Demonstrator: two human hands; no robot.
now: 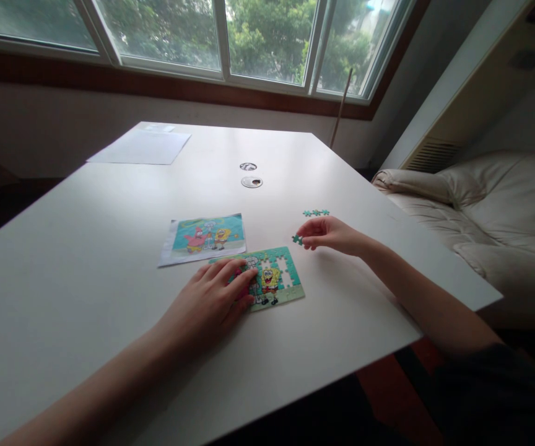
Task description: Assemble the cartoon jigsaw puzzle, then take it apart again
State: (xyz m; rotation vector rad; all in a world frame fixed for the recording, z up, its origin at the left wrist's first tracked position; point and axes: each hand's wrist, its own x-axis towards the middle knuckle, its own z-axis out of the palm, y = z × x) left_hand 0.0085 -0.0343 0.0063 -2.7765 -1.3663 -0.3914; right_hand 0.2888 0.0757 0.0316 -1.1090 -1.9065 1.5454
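A jigsaw puzzle with a yellow square cartoon figure lies on the white table, with gaps on its right side where white shows through. Flat across its left part rests my left hand, fingers stretched out and hiding that area. My right hand pinches a green puzzle piece between thumb and fingertips, just beyond the puzzle's upper right corner. Several loose green pieces lie in a row behind that hand. Left of the puzzle, a printed picture sheet shows three cartoon figures.
Two round discs are at the middle of the white table. White paper lies at the far left corner. Beyond the right edge stands a pale padded sofa. A thin stick leans by the window.
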